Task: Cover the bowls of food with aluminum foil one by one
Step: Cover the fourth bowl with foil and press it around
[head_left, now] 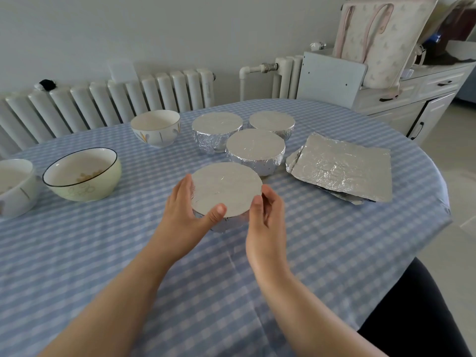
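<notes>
We cup the nearest foil-covered bowl [226, 189] at mid-surface, left hand [185, 215] and right hand [265, 215] both curled round its sides, each grip grasping the rim. To seal it well, we should press the skirt snug all round without tearing. Its top looks flat, taut and dull silver, its sides crinkled.
</notes>
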`<state>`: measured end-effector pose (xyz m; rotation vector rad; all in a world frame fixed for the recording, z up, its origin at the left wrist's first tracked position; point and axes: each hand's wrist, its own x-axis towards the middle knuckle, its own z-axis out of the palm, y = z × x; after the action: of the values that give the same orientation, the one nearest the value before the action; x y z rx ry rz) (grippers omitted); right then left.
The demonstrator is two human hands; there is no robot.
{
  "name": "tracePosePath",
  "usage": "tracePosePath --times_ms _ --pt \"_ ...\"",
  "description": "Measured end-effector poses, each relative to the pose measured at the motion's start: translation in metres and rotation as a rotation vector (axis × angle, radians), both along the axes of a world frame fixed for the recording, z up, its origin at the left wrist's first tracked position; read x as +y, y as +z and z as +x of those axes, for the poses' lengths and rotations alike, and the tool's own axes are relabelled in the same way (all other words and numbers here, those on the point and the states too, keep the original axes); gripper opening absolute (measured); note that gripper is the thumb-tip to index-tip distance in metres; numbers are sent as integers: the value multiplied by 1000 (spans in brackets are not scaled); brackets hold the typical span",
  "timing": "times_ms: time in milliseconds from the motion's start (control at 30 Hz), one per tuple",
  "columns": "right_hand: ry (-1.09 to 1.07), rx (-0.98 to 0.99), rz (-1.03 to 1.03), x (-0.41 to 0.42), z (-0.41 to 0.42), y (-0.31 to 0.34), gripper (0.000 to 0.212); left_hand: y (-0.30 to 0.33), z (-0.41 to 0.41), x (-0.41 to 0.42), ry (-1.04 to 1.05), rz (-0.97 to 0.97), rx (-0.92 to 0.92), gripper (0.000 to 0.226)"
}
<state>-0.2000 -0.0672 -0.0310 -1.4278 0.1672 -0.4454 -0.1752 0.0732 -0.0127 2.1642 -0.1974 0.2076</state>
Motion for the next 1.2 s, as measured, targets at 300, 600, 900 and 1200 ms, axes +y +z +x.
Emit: tracePosePath --times_ms 300,600,900,1200 --pt "-100 22 125 6 4 2 26 2 1 0 13 55 38 123" --pt "100 373 406 -21 3 3 42 0 0 1 -35 -61 59 149" --pt "337 558 600 -37 -9 36 31 -3 3 7 -69 -109 98 164" --pt "415 530 579 4 20 34 11 -5 18 37 -30 -354 108 152"
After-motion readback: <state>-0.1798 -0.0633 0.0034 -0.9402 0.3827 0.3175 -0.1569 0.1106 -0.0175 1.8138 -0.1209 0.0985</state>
